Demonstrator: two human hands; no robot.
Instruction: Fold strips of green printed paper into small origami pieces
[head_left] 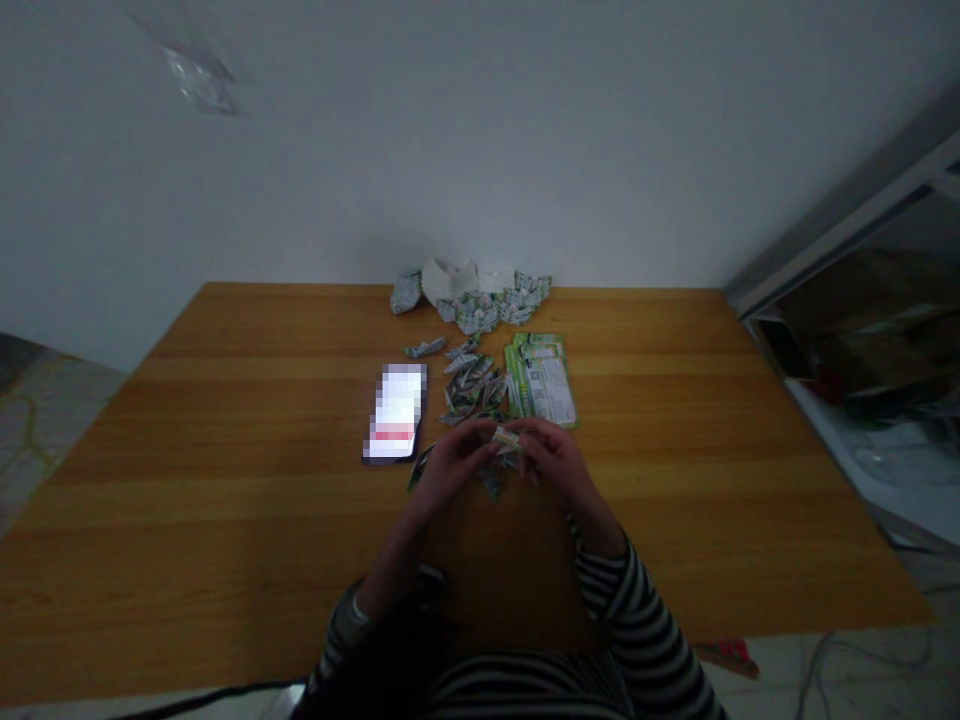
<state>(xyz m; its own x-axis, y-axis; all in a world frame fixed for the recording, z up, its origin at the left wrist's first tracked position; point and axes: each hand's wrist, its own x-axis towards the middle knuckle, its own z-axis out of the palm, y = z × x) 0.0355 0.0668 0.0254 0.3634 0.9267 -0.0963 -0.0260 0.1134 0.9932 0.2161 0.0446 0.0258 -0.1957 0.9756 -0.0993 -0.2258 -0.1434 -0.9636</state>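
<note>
Head view: left hand [454, 465] and right hand [555, 462] both grasping a small folded printed paper piece [507, 442] between the fingers, held just above a wooden table [225, 470]. Pile of similar folded strips [472, 390] just ahead of the hands, green printed packets [540, 385] beside it on the right, phone with blurred screen [395, 412] on the left. Crumpled paper heap [469, 300] near the far edge. Striped sleeve [637, 610] on right arm.

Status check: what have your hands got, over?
Left hand, right hand pinching a folded paper piece. Folded pieces ahead, phone to left.
</note>
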